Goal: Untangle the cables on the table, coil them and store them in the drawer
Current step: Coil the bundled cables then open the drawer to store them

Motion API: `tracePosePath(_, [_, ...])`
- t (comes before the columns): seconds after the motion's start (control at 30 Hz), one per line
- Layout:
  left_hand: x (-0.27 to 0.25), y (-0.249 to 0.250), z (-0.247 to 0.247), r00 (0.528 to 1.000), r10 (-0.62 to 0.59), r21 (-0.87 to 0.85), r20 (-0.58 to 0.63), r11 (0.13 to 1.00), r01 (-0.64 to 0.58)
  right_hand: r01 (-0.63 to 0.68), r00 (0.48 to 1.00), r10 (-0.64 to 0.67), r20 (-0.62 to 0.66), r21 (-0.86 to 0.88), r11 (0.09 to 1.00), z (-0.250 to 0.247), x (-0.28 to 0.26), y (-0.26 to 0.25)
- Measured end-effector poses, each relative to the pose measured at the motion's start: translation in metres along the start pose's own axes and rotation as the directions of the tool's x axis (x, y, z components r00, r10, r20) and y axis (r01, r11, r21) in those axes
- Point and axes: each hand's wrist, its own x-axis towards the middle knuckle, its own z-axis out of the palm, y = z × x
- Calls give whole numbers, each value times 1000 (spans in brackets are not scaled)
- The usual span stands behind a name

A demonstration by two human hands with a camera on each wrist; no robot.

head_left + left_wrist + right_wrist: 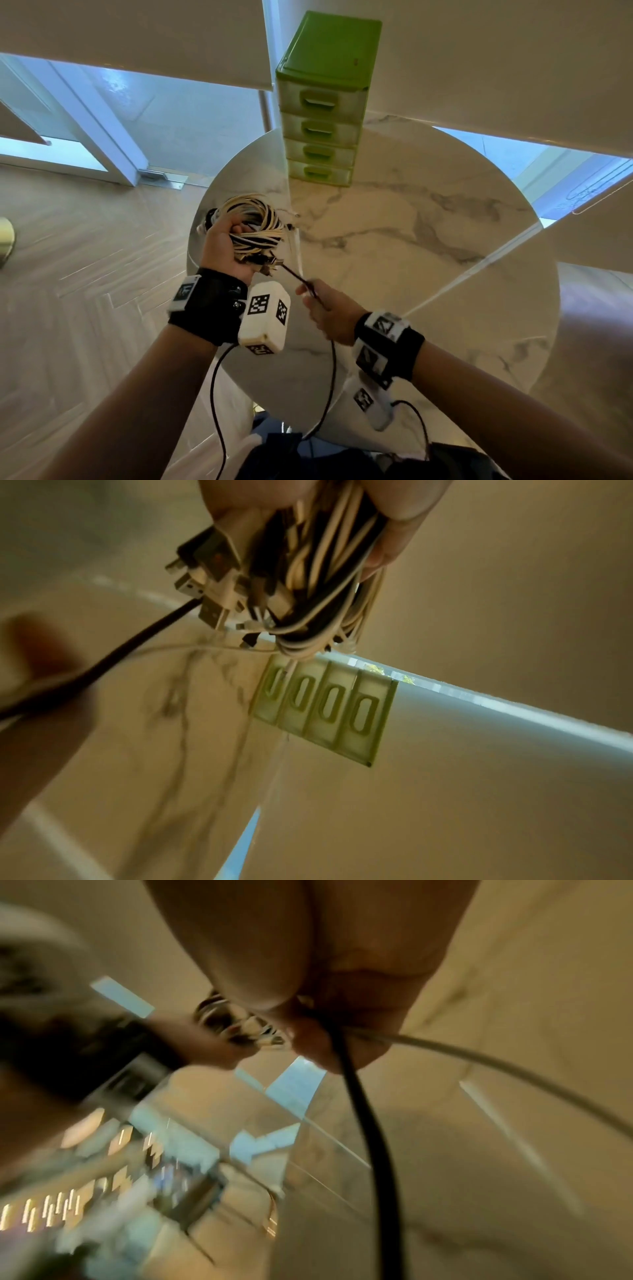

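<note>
My left hand [226,246] grips a coiled bundle of cream, white and black cables [255,226] above the left edge of the round marble table [411,240]. Several USB plugs [209,593] stick out below the left hand's fingers [397,528]. A black cable [294,274] runs taut from the bundle to my right hand [322,308], which pinches it; its slack loops down off the table's front edge. The right wrist view shows the black cable [363,1110] and a thin white cable [479,1058] passing between the right hand's fingers [308,1042]. The green drawer unit [325,102] stands at the far side, all drawers closed.
The drawer unit [329,710] has four drawers with green handles. Wood floor [85,274] lies left of the table, with glass doors [102,120] beyond. Black cords from the wrist cameras hang down at the front of the table.
</note>
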Motion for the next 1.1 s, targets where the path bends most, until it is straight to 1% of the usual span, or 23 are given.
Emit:
tracePosePath(0.03, [-2,-1,0,993,98,63,-70,994,-93,37,999,-28,45,-228,973,-2,-9,1])
tracePosePath(0.1, [-6,-7,-5,932,324,296,-163,917,-267,131,990,-86,113,-502,855,-8,-26,0])
tracePosePath(0.13, [-7,-10,-8,900,413,447,-141,838,-314,183,982,-124,141,-588,787,-14,-32,-4])
tracePosePath(0.17, [-5,-15,-13,884,462,599,-75,730,-330,240,971,-168,171,-674,699,-21,-34,-11])
tracePosePath(0.2, [-4,-20,-17,884,467,734,18,594,-329,287,957,-209,199,-739,609,-27,-35,-19])
tracePosePath(0.23, [-4,-26,-19,894,431,831,123,447,-330,325,943,-253,216,-766,554,-33,-35,-27])
tracePosePath(0.27, [-4,-31,-20,907,361,885,217,319,-339,370,921,-316,227,-762,532,-40,-32,-34])
tracePosePath(0.3, [-6,-35,-19,922,264,910,285,228,-347,411,898,-377,226,-735,539,-46,-30,-39])
tracePosePath(0.33, [-8,-40,-17,934,148,923,325,167,-347,438,882,-425,204,-690,577,-53,-27,-45])
tracePosePath(0.4, [-13,-48,-13,937,-61,938,344,74,-340,423,891,-436,129,-588,689,-69,-25,-53])
tracePosePath(0.43, [-13,-52,-14,934,-129,943,334,59,-329,406,901,-421,108,-551,729,-75,-24,-54])
tracePosePath(0.47, [-14,-54,-15,929,-178,946,323,100,-309,397,906,-412,96,-529,750,-81,-23,-54])
tracePosePath(0.53, [-18,-58,-18,917,-267,926,298,316,-209,390,907,-417,64,-505,770,-88,-21,-50])
tracePosePath(0.63, [-28,-59,-15,853,-427,717,299,690,95,365,914,-406,9,-457,811,-89,-19,-44])
tracePosePath(0.67, [-30,-60,-13,835,-452,626,315,760,175,358,914,-405,-10,-445,821,-88,-18,-42])
tracePosePath(0.7, [-32,-60,-12,823,-447,575,351,797,187,357,913,-407,-31,-426,831,-87,-18,-41])
tracePosePath(0.77, [-30,-64,-12,808,-397,619,435,784,52,364,907,-417,-58,-388,847,-83,-17,-40])
tracePosePath(0.87, [-27,-69,-12,782,-424,791,457,596,-139,364,906,-419,-60,-395,843,-81,-17,-41])
tracePosePath(0.93, [-23,-70,-13,802,-411,829,433,530,-176,366,895,-438,-83,-423,829,-82,-18,-41])
tracePosePath(0.97, [-24,-68,-11,801,-409,833,437,521,-188,364,883,-458,-106,-461,809,-82,-18,-40])
tracePosePath(1.03, [-25,-65,-9,765,-436,830,473,512,-222,342,867,-490,-86,-613,712,-83,-18,-37])
tracePosePath(1.07, [-26,-64,-7,745,-451,829,491,505,-241,340,876,-481,-32,-666,664,-82,-18,-35])
tracePosePath(1.1, [-27,-62,-6,730,-461,829,505,495,-261,359,889,-456,32,-666,654,-82,-19,-33])
